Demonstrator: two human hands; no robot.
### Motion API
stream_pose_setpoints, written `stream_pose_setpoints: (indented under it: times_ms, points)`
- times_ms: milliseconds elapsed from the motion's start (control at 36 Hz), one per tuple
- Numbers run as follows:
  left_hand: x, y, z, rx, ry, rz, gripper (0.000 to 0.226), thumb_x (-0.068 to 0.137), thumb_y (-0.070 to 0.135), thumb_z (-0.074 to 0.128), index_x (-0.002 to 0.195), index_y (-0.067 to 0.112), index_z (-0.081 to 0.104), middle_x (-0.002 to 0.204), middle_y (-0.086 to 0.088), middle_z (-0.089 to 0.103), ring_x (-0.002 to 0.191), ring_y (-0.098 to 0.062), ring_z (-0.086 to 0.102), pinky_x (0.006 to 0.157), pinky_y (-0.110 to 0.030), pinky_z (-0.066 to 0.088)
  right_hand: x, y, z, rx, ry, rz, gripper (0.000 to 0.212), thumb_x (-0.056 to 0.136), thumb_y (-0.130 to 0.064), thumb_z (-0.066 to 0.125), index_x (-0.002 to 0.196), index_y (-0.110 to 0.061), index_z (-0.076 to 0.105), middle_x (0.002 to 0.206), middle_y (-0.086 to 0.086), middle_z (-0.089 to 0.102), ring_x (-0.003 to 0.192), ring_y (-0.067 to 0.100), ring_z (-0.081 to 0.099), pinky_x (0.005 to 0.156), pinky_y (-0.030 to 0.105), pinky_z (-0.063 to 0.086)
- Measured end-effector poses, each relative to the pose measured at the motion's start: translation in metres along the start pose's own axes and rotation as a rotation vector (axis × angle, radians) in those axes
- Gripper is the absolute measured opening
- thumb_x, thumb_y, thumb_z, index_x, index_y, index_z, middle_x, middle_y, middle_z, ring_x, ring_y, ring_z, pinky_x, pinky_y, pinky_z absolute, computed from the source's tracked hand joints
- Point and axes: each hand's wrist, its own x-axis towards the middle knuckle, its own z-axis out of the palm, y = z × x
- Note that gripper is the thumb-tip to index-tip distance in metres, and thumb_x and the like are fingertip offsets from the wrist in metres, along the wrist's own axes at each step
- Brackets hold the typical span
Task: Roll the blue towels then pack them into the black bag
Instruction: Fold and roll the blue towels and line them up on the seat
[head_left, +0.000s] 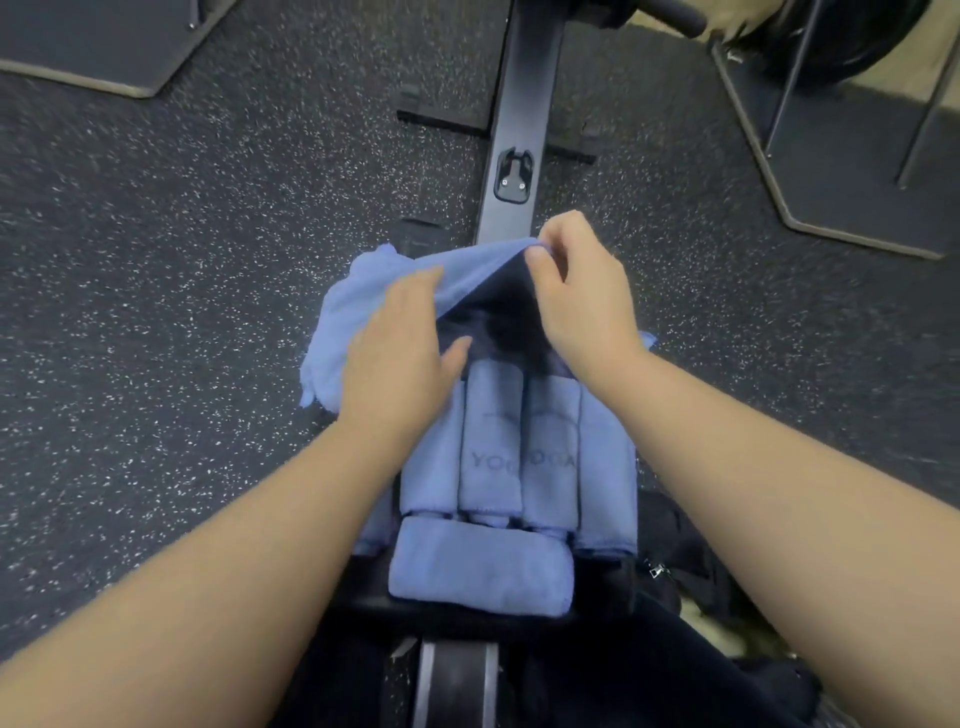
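Five rolled blue towels lie nearest the person: one roll (480, 566) set crosswise at the near end, and beyond it four rolled towels (519, 447) side by side running away from the viewer, the two middle ones showing dark printed lettering. They sit on a dark padded seat (358, 603) over a metal rail (452, 686), and black fabric, seemingly the black bag (670, 540), bunches up just right of them with a small metal zip pull showing. Further out, the left hand (400, 353) lies with straight fingers flat on a loose blue towel (358, 301), pressing it down at the far end of the rolls. The right hand (582, 291) pinches the far edge of that same towel between thumb and curled fingers and lifts it, so a dark shadowed gap opens under the cloth. The towel's left part hangs crumpled over the speckled rubber floor (156, 312). Beyond the hands a dark machine beam (519, 104) runs away, with grey platforms (857, 182) at both upper corners.
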Motion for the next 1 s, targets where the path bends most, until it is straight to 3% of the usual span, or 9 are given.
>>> stream_pose_setpoints:
  times_ms: [111, 194, 250, 361, 417, 583, 667, 889, 1000]
  points:
    - [0.028, 0.019, -0.007, 0.07, -0.007, 0.038, 0.052, 0.091, 0.025, 0.058, 0.14, 0.022, 0.039, 0.139, 0.002, 0.045, 0.121, -0.019, 0.044, 0.087, -0.029, 0.032, -0.007, -0.007, -0.002, -0.01, -0.014, -0.06, 0.011, 0.094, -0.008, 0.047, 0.086, -0.015, 0.043, 0.076, 0.0, 0.049, 0.072, 0.019, 0.039, 0.064, 0.029, 0.026]
    - [0.041, 0.022, -0.006, 0.23, -0.042, 0.069, 0.034, 0.09, 0.014, 0.05, 0.123, 0.022, 0.052, 0.123, -0.001, 0.054, 0.106, -0.026, 0.053, 0.077, -0.038, 0.039, -0.01, -0.008, -0.004, -0.022, -0.003, -0.103, 0.011, 0.093, -0.006, 0.048, 0.086, -0.014, 0.045, 0.077, 0.002, 0.05, 0.071, 0.02, 0.038, 0.064, 0.028, 0.025]
    - [0.047, 0.014, -0.003, 0.252, -0.064, 0.072, 0.032, 0.09, 0.008, 0.046, 0.119, 0.02, 0.053, 0.119, -0.002, 0.053, 0.106, -0.028, 0.053, 0.078, -0.041, 0.042, -0.011, -0.005, -0.006, -0.035, -0.002, -0.111, 0.005, 0.094, -0.007, 0.047, 0.089, -0.008, 0.048, 0.077, 0.005, 0.051, 0.071, 0.023, 0.04, 0.064, 0.031, 0.025]
    - [0.053, -0.015, -0.007, 0.243, -0.027, 0.071, 0.044, 0.086, 0.003, 0.044, 0.116, 0.033, 0.056, 0.117, 0.0, 0.054, 0.108, -0.029, 0.053, 0.085, -0.041, 0.045, -0.009, 0.003, -0.014, -0.038, 0.022, -0.007, 0.008, 0.098, -0.013, 0.043, 0.097, -0.006, 0.048, 0.077, 0.008, 0.053, 0.075, 0.031, 0.046, 0.069, 0.038, 0.03]
    - [0.056, -0.027, -0.013, 0.244, -0.032, 0.023, 0.042, 0.087, 0.003, 0.043, 0.119, 0.027, 0.059, 0.118, -0.006, 0.056, 0.106, -0.033, 0.054, 0.085, -0.04, 0.044, -0.007, 0.007, -0.019, -0.027, 0.055, 0.071, 0.009, 0.099, -0.015, 0.041, 0.098, -0.007, 0.047, 0.079, 0.007, 0.054, 0.078, 0.03, 0.047, 0.07, 0.037, 0.031]
    - [0.058, -0.036, -0.036, 0.307, -0.032, -0.067, 0.033, 0.087, 0.005, 0.044, 0.11, 0.019, 0.063, 0.101, -0.015, 0.066, 0.09, -0.038, 0.057, 0.069, -0.036, 0.042, -0.004, 0.015, -0.035, -0.013, 0.076, 0.146, 0.009, 0.099, -0.015, 0.039, 0.095, -0.011, 0.045, 0.078, 0.003, 0.052, 0.075, 0.025, 0.044, 0.067, 0.036, 0.03]
    - [0.06, -0.023, -0.053, 0.28, 0.04, -0.026, 0.036, 0.088, 0.005, 0.045, 0.114, 0.021, 0.064, 0.107, -0.013, 0.066, 0.097, -0.039, 0.057, 0.074, -0.037, 0.044, -0.002, 0.01, -0.047, -0.008, 0.09, 0.151, 0.009, 0.099, -0.016, 0.04, 0.094, -0.012, 0.045, 0.075, -0.001, 0.049, 0.074, 0.023, 0.042, 0.061, 0.033, 0.025]
    - [0.044, 0.035, -0.106, 0.2, 0.167, 0.09, 0.039, 0.094, 0.011, 0.043, 0.125, 0.024, 0.062, 0.121, -0.008, 0.065, 0.109, -0.034, 0.057, 0.088, -0.04, 0.046, -0.013, -0.025, -0.106, -0.022, 0.161, 0.134, 0.011, 0.1, -0.02, 0.039, 0.097, -0.011, 0.045, 0.077, 0.001, 0.05, 0.073, 0.021, 0.043, 0.06, 0.033, 0.03]
    - [0.021, 0.067, -0.138, 0.199, 0.204, 0.118, 0.033, 0.097, 0.018, 0.043, 0.123, 0.027, 0.062, 0.12, -0.006, 0.066, 0.109, -0.033, 0.058, 0.087, -0.039, 0.045, -0.028, -0.052, -0.146, -0.024, 0.209, 0.099, 0.012, 0.1, -0.021, 0.04, 0.093, -0.012, 0.045, 0.075, -0.001, 0.049, 0.07, 0.018, 0.041, 0.056, 0.018, 0.031]
